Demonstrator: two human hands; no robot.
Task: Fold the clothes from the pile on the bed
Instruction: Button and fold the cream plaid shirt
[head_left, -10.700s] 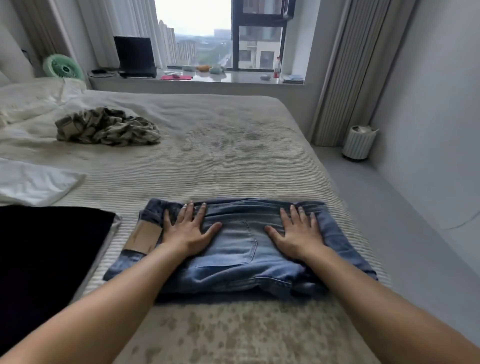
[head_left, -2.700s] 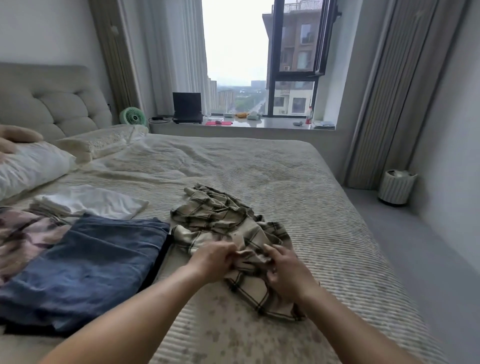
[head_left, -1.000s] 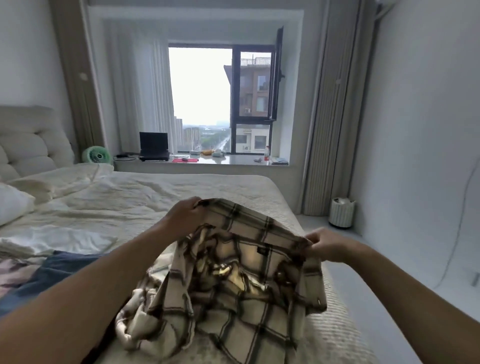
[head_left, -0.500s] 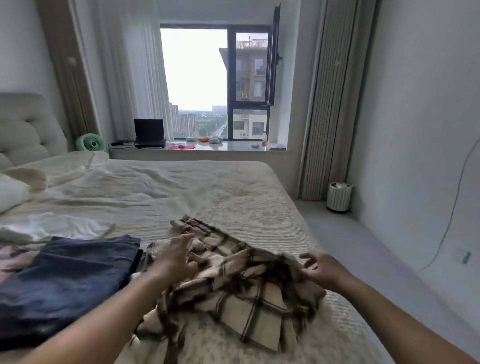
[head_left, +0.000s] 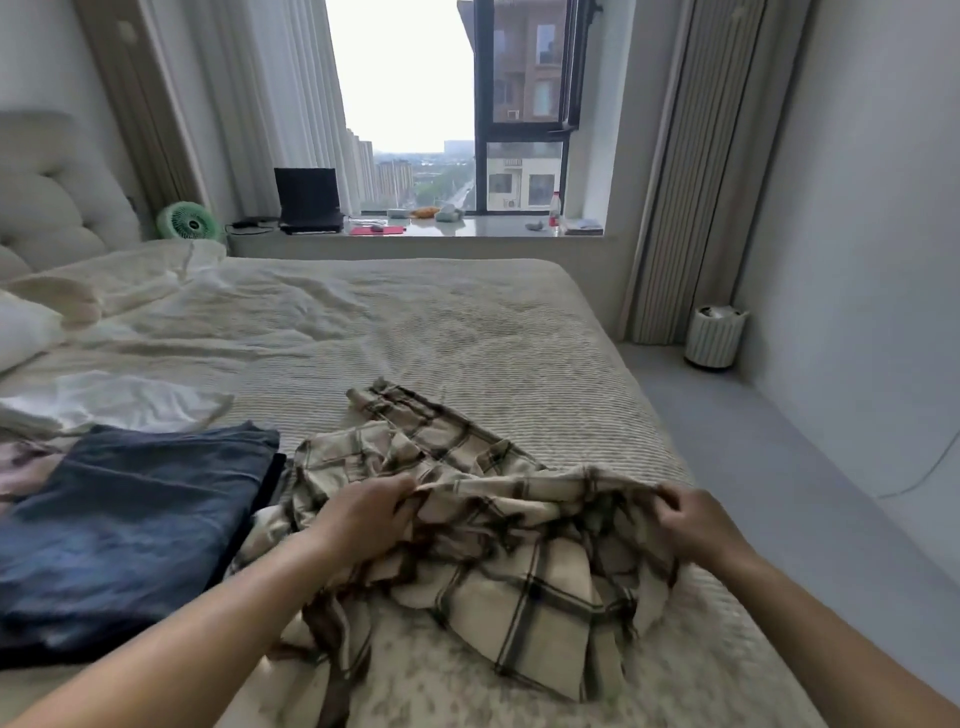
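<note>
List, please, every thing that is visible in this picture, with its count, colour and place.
plaid shirt: one, cream with dark checks, crumpled on the near bed, held by both hands
folded jeans: one, blue, left of the shirt
white garment: one, beyond the jeans
bed: one, beige ribbed cover
pillow: one, white, far left
fan: one, green, beside the headboard
laptop: one, black, on the windowsill
bottle: one, red label, windowsill right
bin: one, white, on the floor at right
left hand: grip on the shirt's upper edge
right hand: grip on the same edge, further right
</note>
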